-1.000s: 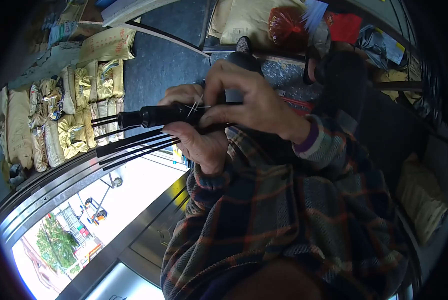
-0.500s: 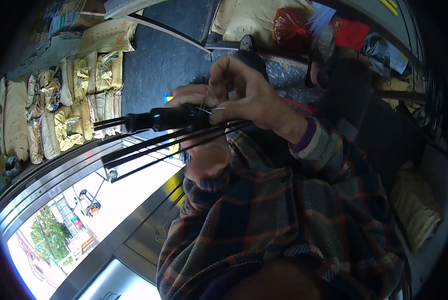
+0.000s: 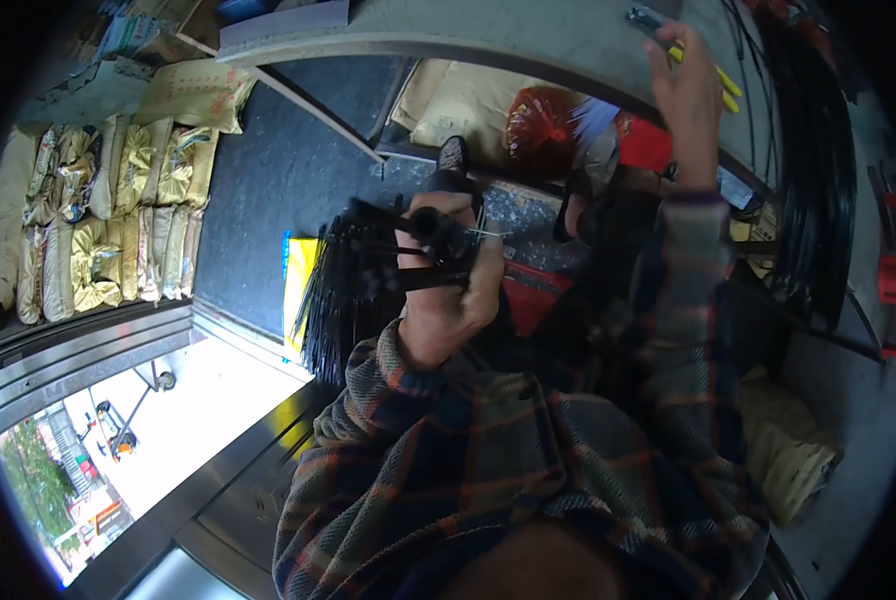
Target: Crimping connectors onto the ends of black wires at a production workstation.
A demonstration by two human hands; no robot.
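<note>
Gripping the black bundle at centre: the left hand!
Far right, the right hand overlaps yellow-handled pliers on the table; whether it's clasping them, I can't tell. The table's edge crosses the far side, dark floor stretches left toward brown sacks, and a red bag sits below, contents unclear.

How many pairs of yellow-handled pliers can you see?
1: the pliers, seen over the grey bench at the top, partly covered by the right hand. Others could be hidden.
</note>
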